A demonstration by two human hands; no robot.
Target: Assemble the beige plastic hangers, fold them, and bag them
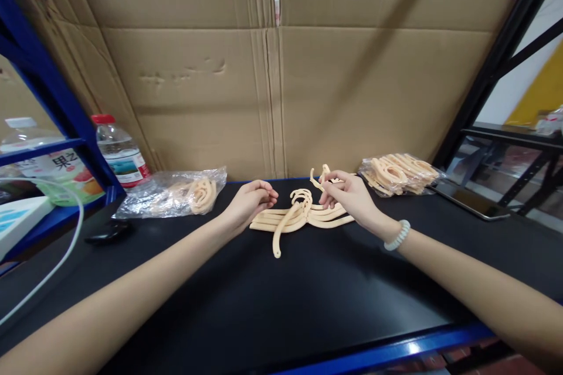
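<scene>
My left hand (250, 202) hovers at the left end of a spread of beige curved strips (285, 221), its fingers loosely bent and apart with nothing visible in them. Across from it, my right hand (345, 196) has its fingers closed on a small beige curved strip (324, 173), which rises above the table's back edge; the grip itself is partly hidden. The strips lie side by side in two fanned groups that meet in the middle. One strip (277, 240) crosses over the left group and points towards me. Hook-shaped ends curl up behind them.
A clear bag (171, 193) of beige pieces lies left, a packed bag (398, 173) right. Beyond that rests a phone-like slab (472, 199). A bottle (121, 152), a black mouse-like object (109, 232) and a white cable (73, 240) are left. Cardboard (197, 99) walls the back.
</scene>
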